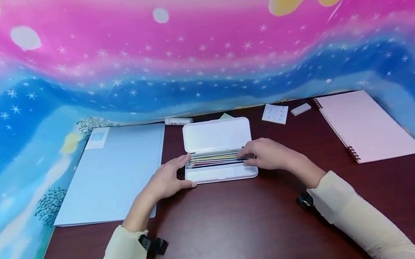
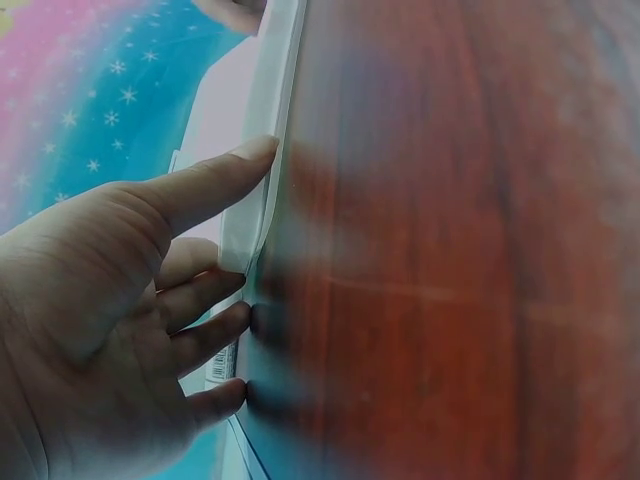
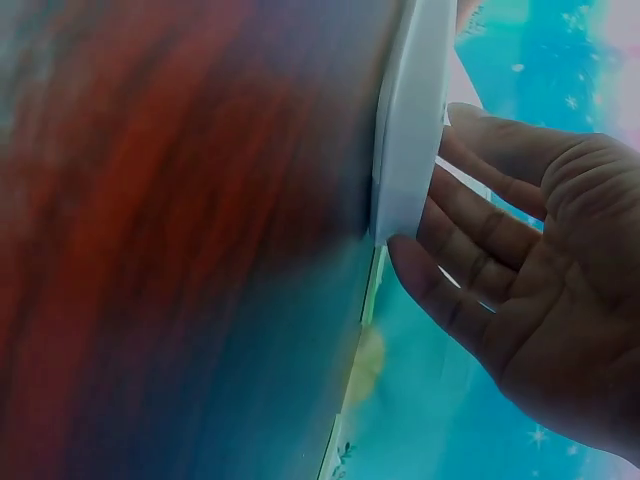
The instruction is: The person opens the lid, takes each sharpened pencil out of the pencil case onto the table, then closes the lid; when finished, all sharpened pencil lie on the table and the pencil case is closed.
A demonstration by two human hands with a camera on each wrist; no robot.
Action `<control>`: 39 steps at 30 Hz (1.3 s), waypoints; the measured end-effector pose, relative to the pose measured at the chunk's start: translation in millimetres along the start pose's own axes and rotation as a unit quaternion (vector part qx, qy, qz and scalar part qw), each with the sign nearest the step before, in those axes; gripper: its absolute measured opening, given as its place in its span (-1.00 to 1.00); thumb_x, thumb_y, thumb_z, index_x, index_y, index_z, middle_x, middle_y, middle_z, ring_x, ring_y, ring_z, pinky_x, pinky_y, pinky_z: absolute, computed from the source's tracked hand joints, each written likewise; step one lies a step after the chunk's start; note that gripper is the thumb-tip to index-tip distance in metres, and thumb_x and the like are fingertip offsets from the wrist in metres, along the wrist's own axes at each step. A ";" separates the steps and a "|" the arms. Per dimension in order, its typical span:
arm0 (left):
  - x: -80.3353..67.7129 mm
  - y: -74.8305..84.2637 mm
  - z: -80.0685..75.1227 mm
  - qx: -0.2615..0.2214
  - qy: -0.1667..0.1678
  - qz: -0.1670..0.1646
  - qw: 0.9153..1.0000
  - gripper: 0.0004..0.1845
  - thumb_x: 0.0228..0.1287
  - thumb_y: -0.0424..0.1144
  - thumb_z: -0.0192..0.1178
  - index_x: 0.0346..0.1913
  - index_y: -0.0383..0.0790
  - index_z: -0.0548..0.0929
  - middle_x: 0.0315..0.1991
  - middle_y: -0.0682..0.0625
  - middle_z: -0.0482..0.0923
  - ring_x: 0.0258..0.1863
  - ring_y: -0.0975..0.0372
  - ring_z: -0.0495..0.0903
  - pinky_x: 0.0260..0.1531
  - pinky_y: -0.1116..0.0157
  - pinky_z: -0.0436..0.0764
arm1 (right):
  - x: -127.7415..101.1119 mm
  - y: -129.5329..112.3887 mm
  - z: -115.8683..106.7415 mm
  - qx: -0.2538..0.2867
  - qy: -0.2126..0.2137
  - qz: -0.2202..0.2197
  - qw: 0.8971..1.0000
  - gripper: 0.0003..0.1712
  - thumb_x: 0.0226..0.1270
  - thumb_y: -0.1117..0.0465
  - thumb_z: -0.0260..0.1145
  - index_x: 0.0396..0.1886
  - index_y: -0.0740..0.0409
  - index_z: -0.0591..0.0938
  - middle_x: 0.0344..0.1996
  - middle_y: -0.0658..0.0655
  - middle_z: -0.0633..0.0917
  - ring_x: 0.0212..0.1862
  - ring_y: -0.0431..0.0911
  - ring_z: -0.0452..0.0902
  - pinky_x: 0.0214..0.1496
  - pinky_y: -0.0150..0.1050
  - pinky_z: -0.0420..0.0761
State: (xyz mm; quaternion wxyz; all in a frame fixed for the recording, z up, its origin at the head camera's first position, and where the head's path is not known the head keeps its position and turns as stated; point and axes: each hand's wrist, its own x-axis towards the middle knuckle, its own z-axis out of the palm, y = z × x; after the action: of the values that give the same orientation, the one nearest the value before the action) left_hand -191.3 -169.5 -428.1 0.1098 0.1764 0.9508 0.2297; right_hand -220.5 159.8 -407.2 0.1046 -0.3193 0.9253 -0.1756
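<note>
A white pencil case (image 1: 221, 172) lies with its lid (image 1: 217, 134) tipped back. Several thin coloured pencils (image 1: 212, 160) lie lengthwise inside, behind its white front compartment. My left hand (image 1: 166, 179) grips the case's left end, thumb at the front edge and fingers round the side. In the left wrist view, the thumb (image 2: 215, 185) presses along the case's edge. At the right end, my right hand (image 1: 268, 153) reaches over the rim, thumb and forefinger at the pencils' ends. The right little finger (image 3: 435, 285) touches the case's end; I cannot tell whether the fingertips pinch a pencil.
A pale blue folder (image 1: 118, 173) lies to the left. On the right is a pink spiral notebook (image 1: 370, 124). Along the back are a white tube (image 1: 178, 121), a printed white card (image 1: 275, 114) and a white eraser (image 1: 301, 109). A patterned cloth (image 1: 197, 60) hangs behind the dark table.
</note>
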 end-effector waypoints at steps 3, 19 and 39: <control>0.2 0.4 -0.8 0.000 -0.002 -0.002 1.000 -0.01 0.16 0.04 0.48 0.58 -0.12 0.23 0.55 -0.16 0.26 0.54 -0.09 0.23 0.45 -0.12 0.30 | 2.4 -2.9 0.2 -0.013 0.001 -0.001 1.000 -0.63 0.40 0.17 0.38 0.18 0.01 0.73 0.09 0.11 0.76 0.13 -0.02 0.68 0.26 -0.01 0.62; 0.6 3.4 -1.0 0.007 -0.002 -0.011 1.000 0.01 0.13 0.08 0.49 0.58 -0.12 0.24 0.54 -0.14 0.28 0.53 -0.06 0.27 0.44 -0.09 0.34 | 11.8 -11.2 5.6 -0.072 -0.015 0.017 0.997 -0.70 0.40 0.12 0.39 0.10 -0.10 0.78 -0.02 0.05 0.78 -0.03 -0.09 0.67 0.07 -0.09 0.67; 2.7 2.1 -1.9 0.013 0.006 -0.019 1.000 0.03 0.08 0.10 0.52 0.57 -0.07 0.26 0.53 -0.06 0.32 0.50 -0.03 0.33 0.38 -0.07 0.43 | 2.6 0.4 -3.1 -0.038 0.072 -0.017 0.997 -0.73 0.34 0.18 0.43 0.01 -0.09 0.82 -0.11 0.03 0.84 -0.10 -0.11 0.77 -0.11 -0.14 0.71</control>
State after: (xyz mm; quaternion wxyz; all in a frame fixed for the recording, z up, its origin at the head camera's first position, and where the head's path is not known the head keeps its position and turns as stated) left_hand -193.7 -167.4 -425.8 0.1064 0.1583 0.9575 0.2163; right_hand -223.7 159.2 -404.8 0.0225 -0.3257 0.9308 -0.1645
